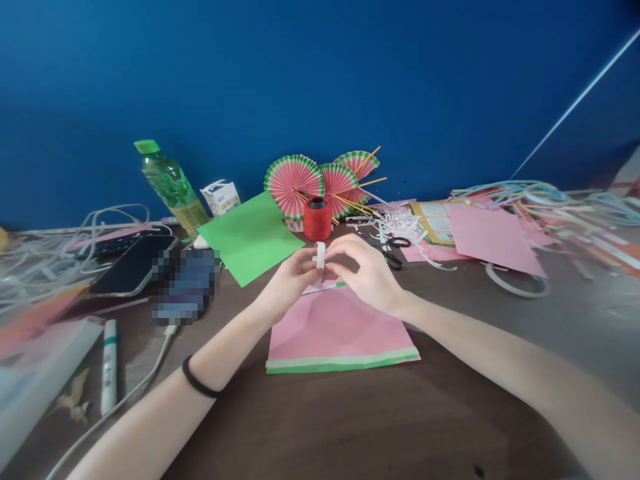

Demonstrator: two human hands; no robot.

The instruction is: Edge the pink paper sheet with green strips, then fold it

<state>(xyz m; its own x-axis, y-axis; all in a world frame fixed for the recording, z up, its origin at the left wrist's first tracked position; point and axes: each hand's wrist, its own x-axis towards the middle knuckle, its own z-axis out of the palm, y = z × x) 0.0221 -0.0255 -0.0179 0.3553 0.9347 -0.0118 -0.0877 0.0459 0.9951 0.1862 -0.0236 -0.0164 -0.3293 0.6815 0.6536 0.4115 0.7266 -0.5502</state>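
Standing upright between both hands, a small white roll is held by the left hand, thumb against fingers. It is closely flanked by the right hand, narrowly pinched; what is gripped there cannot be told. The pink sheet is overhung at its far edge.

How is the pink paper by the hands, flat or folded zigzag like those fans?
Flat: the pink paper lies smoothly spread on the table; the part that shows has no pleats like the fans have.
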